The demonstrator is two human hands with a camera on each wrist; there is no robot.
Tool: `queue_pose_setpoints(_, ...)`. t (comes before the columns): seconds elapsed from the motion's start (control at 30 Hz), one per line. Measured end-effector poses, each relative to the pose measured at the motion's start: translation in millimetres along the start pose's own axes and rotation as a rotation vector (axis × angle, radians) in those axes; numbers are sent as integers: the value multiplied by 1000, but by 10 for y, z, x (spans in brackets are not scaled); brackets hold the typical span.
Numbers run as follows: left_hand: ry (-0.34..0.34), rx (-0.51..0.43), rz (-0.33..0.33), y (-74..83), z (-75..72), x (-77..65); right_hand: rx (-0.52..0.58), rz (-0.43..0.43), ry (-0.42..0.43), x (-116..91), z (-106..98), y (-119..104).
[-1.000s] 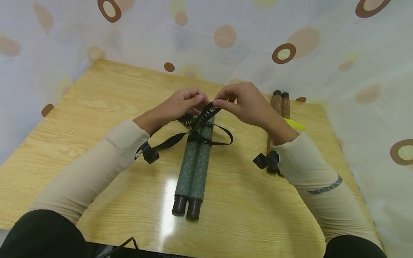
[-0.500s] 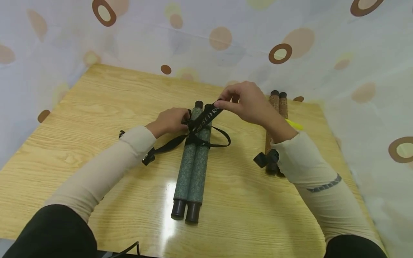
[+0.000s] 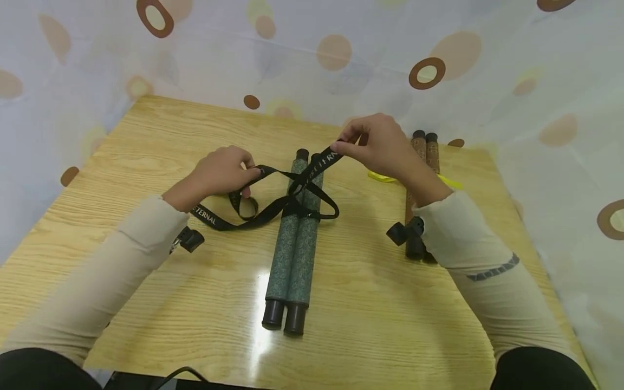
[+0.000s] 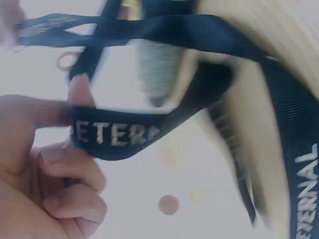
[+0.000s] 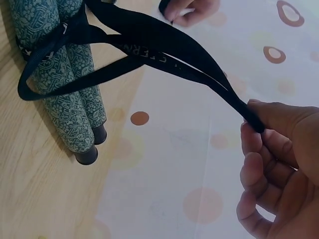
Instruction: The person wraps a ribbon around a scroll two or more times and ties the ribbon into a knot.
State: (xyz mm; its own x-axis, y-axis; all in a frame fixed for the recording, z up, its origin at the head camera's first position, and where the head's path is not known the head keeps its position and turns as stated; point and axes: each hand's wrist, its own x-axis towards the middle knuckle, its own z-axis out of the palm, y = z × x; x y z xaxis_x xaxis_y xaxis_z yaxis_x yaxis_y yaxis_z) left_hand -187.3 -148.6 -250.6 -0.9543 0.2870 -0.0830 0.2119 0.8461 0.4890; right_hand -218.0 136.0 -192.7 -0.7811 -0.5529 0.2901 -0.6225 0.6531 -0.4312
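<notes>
Two green patterned scrolls (image 3: 292, 254) with dark end knobs lie side by side on the table, wrapped at the middle by a black ribbon (image 3: 263, 215) printed with white letters. My right hand (image 3: 377, 146) pinches a folded loop of the ribbon between thumb and fingers, raised over the scrolls' far end. My left hand (image 3: 216, 170), left of the scrolls, pinches another stretch of it; in the left wrist view this stretch of ribbon (image 4: 117, 132) shows the letters "ETER". One slack loop stands out to the right of the scrolls, and a loose tail runs left under my left wrist.
Two brown patterned scrolls (image 3: 418, 149) with a yellow ribbon (image 3: 450, 182) lie at the right, partly behind my right forearm. A patterned white curtain (image 3: 292, 54) hangs along the back and sides of the wooden table (image 3: 361, 325). A black cable (image 3: 182, 371) shows at the near edge.
My left hand has moved from the scrolls out to the left, drawing a stretch of ribbon with it. My right hand keeps its pinch on the loop, slightly higher.
</notes>
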Motion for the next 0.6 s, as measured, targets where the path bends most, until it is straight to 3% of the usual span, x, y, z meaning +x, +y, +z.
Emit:
queue_pose_setpoints(0.07,-87,-61,-4,41,-92,-125,-4,9,3,13,-4,4)
queue_pose_setpoints(0.17,-276,-141,12,156,-171,-315,-1,24,8,29,-9,12)
queue_pose_setpoints(0.27,-489,-222,74,293,-162,-493,6,38,14,44,-3,5)
queue_pose_setpoints(0.37,-632,-284,154,393,-105,-628,10,53,15,57,7,-12)
queue_pose_setpoints(0.47,-687,-296,203,464,-54,-734,2,63,9,71,13,-22)
queue_pose_setpoints(0.6,-692,-241,218,542,-26,-884,-21,59,9,106,8,-18)
